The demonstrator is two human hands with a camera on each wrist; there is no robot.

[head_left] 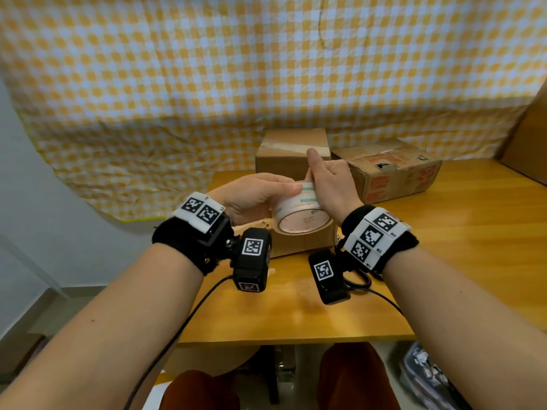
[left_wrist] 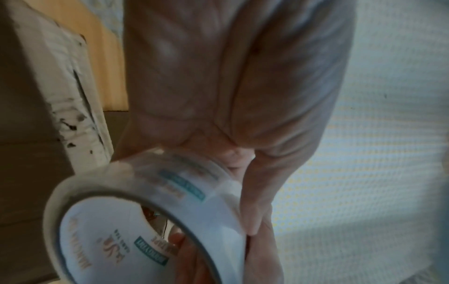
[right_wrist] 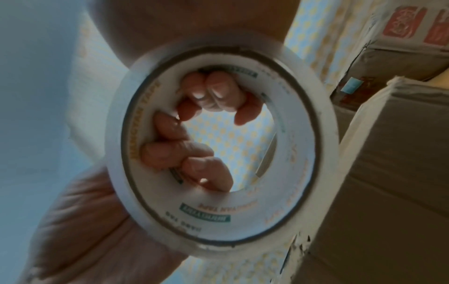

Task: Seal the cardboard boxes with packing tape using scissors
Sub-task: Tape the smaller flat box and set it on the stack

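Both hands hold one roll of packing tape (head_left: 299,213) in the air above the near middle of the wooden tabletop (head_left: 444,247). The left hand (head_left: 254,199) grips the roll from the left — its thumb lies across the outer face, and the right wrist view shows its fingers (right_wrist: 177,151) curled through the core. The right hand (head_left: 331,182) closes on the roll's far right edge, thumb raised, with fingertips (right_wrist: 218,92) hooked into the hole from above; whether they pinch a loose end of tape cannot be told.

Just under the roll sits a cardboard box (head_left: 307,241), mostly hidden by the hands. Farther back stands a taller box (head_left: 291,149) with clear tape across its top, and to its right lies a worn box with red print (head_left: 393,170), the two close together. Black scissors (head_left: 359,279) lie on the tabletop below the right wrist — only the handle loops show past the wrist camera.

A yellow-and-white checked cloth (head_left: 236,69) hangs behind the tabletop, and another brown board (head_left: 529,143) leans at the far right edge.
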